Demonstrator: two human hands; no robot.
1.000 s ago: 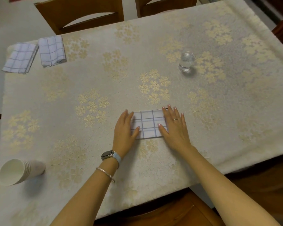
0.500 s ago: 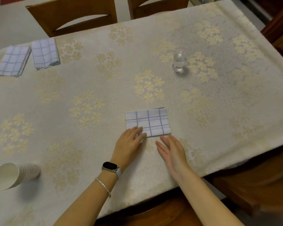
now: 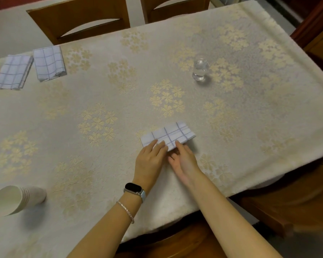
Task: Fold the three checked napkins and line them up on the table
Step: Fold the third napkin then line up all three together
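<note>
Centrally, toward 6 o'clock on the counter [image 3: 231,53]: one folded checked napkin [image 3: 169,134], its near edge lifted. Left hand [image 3: 150,161] and right hand [image 3: 185,162] meet at that edge, fingers [image 3: 159,146] pinching the cloth. At 10 o'clock, two more folded checked napkins [image 3: 12,71] [image 3: 48,62] lie just beside each other. Glass of water [image 3: 199,69] at 1 o'clock; stack of paper cups [image 3: 17,199] on its side at 8 o'clock.

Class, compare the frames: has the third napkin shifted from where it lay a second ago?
Yes. The napkin has turned, its right end swinging toward the glass, near edge lifted by both hands.
</note>
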